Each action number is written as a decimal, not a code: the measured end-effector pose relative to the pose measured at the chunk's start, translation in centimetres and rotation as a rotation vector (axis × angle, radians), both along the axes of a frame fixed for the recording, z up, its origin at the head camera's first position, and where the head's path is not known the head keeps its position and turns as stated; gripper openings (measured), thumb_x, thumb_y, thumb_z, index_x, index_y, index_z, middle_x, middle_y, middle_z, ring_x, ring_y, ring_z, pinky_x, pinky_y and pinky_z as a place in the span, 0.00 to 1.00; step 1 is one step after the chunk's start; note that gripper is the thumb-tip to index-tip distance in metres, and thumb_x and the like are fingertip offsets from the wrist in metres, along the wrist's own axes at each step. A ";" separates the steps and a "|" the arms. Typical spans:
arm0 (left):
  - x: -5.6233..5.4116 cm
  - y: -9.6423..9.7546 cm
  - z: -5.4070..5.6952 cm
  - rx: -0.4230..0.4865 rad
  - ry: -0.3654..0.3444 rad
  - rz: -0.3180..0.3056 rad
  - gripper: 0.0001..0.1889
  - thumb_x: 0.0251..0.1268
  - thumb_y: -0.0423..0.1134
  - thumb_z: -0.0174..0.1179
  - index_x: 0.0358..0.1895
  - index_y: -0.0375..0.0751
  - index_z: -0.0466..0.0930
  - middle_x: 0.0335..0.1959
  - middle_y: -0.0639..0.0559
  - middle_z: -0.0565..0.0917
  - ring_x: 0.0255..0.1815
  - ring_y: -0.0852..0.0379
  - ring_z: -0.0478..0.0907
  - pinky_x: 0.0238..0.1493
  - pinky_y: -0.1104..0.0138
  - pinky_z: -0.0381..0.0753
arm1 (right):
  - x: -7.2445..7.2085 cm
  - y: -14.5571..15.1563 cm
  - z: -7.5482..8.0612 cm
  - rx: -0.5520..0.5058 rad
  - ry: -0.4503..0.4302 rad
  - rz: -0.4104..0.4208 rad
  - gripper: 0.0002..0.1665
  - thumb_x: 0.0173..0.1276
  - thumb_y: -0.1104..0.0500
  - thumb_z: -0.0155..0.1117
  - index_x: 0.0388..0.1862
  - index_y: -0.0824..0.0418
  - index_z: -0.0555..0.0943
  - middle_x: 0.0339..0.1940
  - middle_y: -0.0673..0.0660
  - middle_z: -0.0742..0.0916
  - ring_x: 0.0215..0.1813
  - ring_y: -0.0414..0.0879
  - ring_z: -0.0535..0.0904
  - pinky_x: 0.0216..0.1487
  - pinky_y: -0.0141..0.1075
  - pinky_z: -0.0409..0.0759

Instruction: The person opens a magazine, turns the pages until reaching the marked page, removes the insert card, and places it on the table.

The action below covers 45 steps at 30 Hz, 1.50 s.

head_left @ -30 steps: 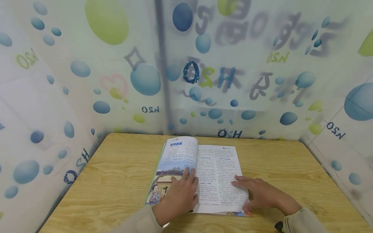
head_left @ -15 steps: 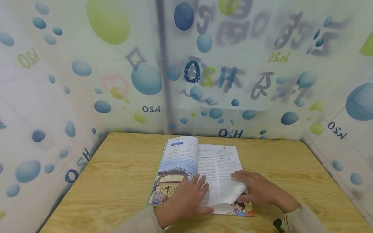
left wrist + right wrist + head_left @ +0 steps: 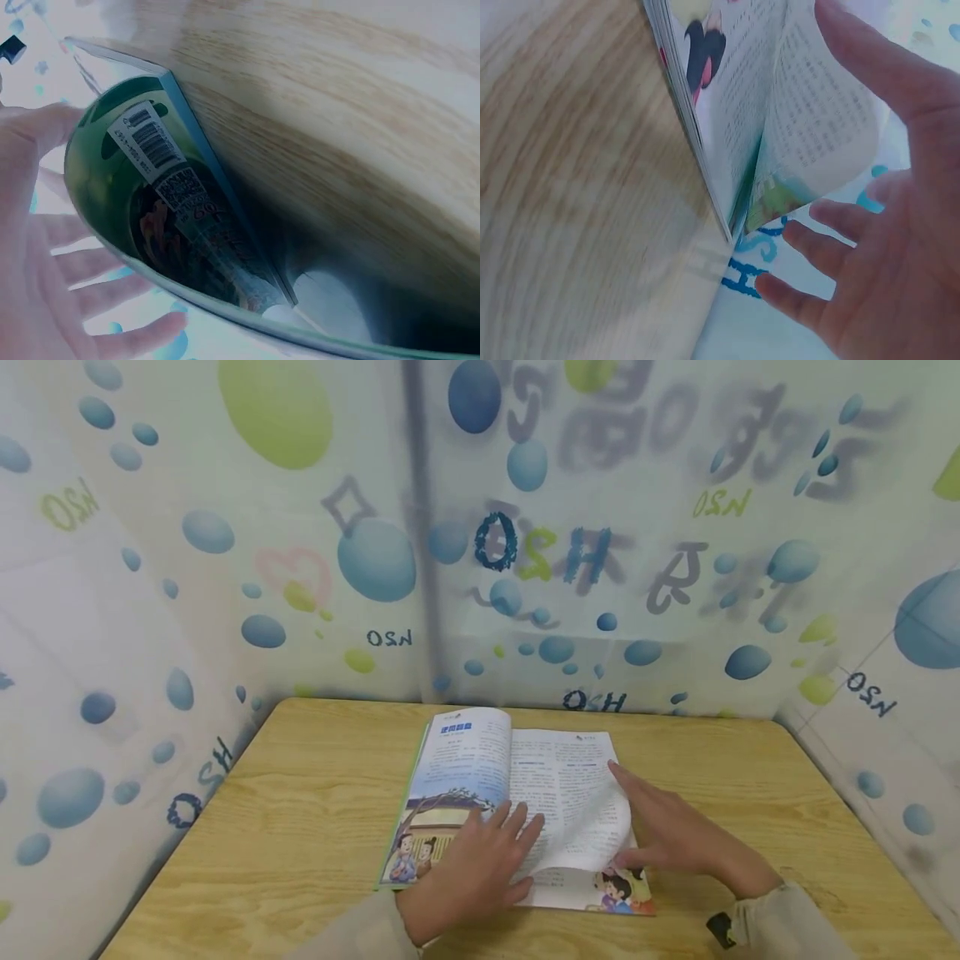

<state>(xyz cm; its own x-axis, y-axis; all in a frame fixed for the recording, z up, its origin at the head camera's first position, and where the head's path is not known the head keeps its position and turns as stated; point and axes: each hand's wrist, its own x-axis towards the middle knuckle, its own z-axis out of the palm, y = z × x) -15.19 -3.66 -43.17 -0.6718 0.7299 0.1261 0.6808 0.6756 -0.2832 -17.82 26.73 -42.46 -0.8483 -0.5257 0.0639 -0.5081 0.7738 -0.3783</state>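
Observation:
An open magazine [image 3: 532,777] lies on the wooden table, a coloured illustration on its left page and columns of text on the right. My left hand [image 3: 480,868] rests across the lower middle near the spine, fingers spread. In the left wrist view, the green back cover [image 3: 105,180] with a barcode curves beside that hand. The lower corner of the right page [image 3: 600,835] is lifted and bowed, baring another illustrated page [image 3: 618,893] beneath. My right hand [image 3: 675,827] stands at this raised edge, thumb at the sheet and fingers extended, as the right wrist view also shows.
The wooden table [image 3: 300,827] extends around the magazine. Patterned curtain-like walls [image 3: 637,568] with blue and green drops enclose its back and sides. A dark object [image 3: 720,929] sits at the right cuff.
The right page's lower corner has been raised and bent toward the spine, uncovering the picture below. My right hand's fingers have moved up the page edge. My left hand has shifted slightly right.

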 end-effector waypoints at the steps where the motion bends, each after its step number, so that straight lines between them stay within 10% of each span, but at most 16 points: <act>1: 0.0 0.0 0.1 0.016 -0.005 -0.004 0.39 0.64 0.66 0.57 0.72 0.49 0.65 0.67 0.48 0.74 0.66 0.49 0.72 0.55 0.50 0.78 | 0.0 0.1 0.1 -0.001 -0.010 -0.011 0.70 0.54 0.33 0.74 0.82 0.59 0.44 0.80 0.66 0.58 0.75 0.66 0.61 0.65 0.65 0.65; 10: -0.2 0.1 0.5 0.108 0.051 -0.048 0.54 0.62 0.61 0.64 0.81 0.51 0.39 0.81 0.45 0.50 0.78 0.47 0.56 0.67 0.48 0.69 | 0.2 0.7 0.7 -0.014 -0.103 -0.085 0.70 0.56 0.34 0.72 0.83 0.58 0.40 0.80 0.67 0.55 0.75 0.70 0.58 0.66 0.66 0.62; 17: -0.4 -0.1 0.5 0.079 0.117 -0.146 0.49 0.62 0.52 0.66 0.81 0.59 0.43 0.82 0.48 0.35 0.82 0.48 0.34 0.75 0.45 0.50 | 0.1 0.6 0.1 0.040 -0.135 -0.077 0.69 0.55 0.32 0.71 0.80 0.66 0.48 0.78 0.70 0.59 0.73 0.71 0.62 0.65 0.66 0.64; 27: -0.5 -0.2 -0.1 -0.195 0.227 -0.175 0.27 0.70 0.56 0.54 0.71 0.62 0.69 0.79 0.53 0.59 0.81 0.50 0.46 0.77 0.45 0.40 | 0.4 0.6 -0.9 0.106 -0.281 0.080 0.61 0.44 0.35 0.79 0.76 0.56 0.67 0.77 0.64 0.66 0.74 0.67 0.62 0.65 0.70 0.58; 45: -0.6 -0.1 -0.1 -0.148 0.201 -0.142 0.17 0.66 0.56 0.55 0.52 0.56 0.82 0.72 0.51 0.70 0.77 0.50 0.57 0.72 0.40 0.53 | 0.8 0.5 -0.9 0.100 -0.310 0.062 0.59 0.45 0.36 0.79 0.74 0.55 0.69 0.77 0.62 0.66 0.73 0.68 0.63 0.64 0.69 0.62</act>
